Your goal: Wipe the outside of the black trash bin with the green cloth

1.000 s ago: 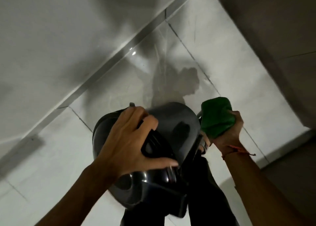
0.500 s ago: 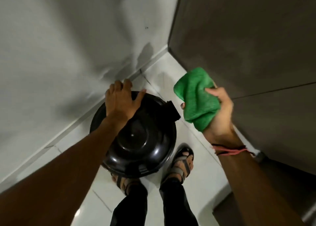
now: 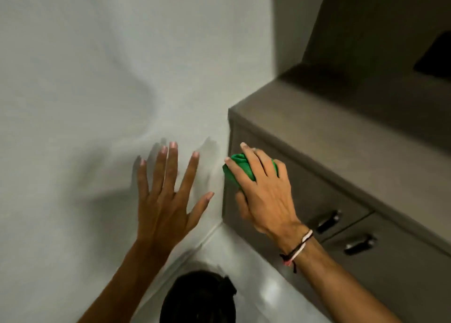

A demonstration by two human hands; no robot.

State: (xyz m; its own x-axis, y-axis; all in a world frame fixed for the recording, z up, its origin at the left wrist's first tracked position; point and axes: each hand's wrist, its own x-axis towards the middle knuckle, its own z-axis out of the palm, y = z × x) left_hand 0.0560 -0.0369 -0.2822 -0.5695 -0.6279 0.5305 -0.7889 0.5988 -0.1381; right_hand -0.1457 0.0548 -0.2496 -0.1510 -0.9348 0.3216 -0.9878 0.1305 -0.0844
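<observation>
The black trash bin [image 3: 199, 298] stands on the floor at the bottom edge of the view, only its round lid showing between my forearms. My left hand [image 3: 166, 200] is raised well above it, fingers spread, holding nothing, in front of the white wall. My right hand [image 3: 263, 195] is also lifted and is closed around the bunched green cloth [image 3: 240, 168], beside the corner of the grey cabinet. Neither hand touches the bin.
A grey-brown cabinet [image 3: 341, 137] with two dark drawer handles [image 3: 328, 221] fills the right side. A white wall [image 3: 85, 78] is on the left, meeting the pale tiled floor [image 3: 256, 286] behind the bin.
My left hand has let go of the bin lid and risen with fingers spread. My right hand has lifted with the cloth. The view has tilted up, leaving the bin at the bottom edge.
</observation>
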